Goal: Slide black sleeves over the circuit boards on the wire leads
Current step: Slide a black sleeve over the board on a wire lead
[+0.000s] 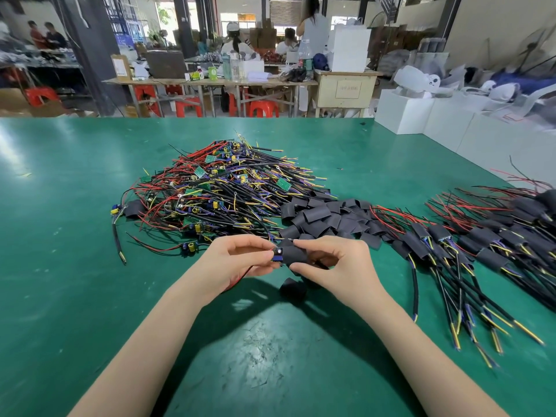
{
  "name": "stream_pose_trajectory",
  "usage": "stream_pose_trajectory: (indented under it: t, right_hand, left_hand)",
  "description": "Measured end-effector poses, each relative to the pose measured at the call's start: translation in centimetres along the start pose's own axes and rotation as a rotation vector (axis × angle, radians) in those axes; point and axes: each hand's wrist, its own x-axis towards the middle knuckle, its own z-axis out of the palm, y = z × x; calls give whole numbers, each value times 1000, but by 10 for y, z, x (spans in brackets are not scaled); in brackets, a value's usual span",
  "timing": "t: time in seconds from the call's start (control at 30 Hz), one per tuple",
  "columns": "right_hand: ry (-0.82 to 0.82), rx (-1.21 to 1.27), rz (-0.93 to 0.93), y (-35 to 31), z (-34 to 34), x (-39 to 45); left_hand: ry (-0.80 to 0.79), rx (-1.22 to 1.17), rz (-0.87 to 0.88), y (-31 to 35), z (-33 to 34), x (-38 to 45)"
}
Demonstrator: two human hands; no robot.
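table (90,296): green, bare surface wide on its near side and left | pile of boards and wires (216,188): at table middle | loose sleeves (328,218): touching pile's right edge | left hand (237,263): fingers pinch board (277,254), just before pile | right hand (334,263): fingers clamp sleeve (296,254), partly over board

A factory assembly workshop: a wide green matted surface (75,206) heaped with tangled wired circuit boards (210,194), workers at cluttered wooden benches (210,81) behind, red plastic stools (263,108).
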Motion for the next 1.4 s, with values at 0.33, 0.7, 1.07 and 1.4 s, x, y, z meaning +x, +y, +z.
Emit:
stream_pose_trajectory:
  t: [0.33,0.7,1.07,1.4]
  right_hand:
    - [-21,0,-50,1,6,-3]
    - [9,-19,12,1,9,-3]
    - [-111,-255,-82,0,7,-5]
    - [-94,-161,-77,-1,10,-5]
  left_hand:
    - [16,34,-17,-5,4,-1]
    - [71,135,44,-8,4,0]
    - [76,329,157,-6,10,0]
    - [-11,357,200,-6,12,0]
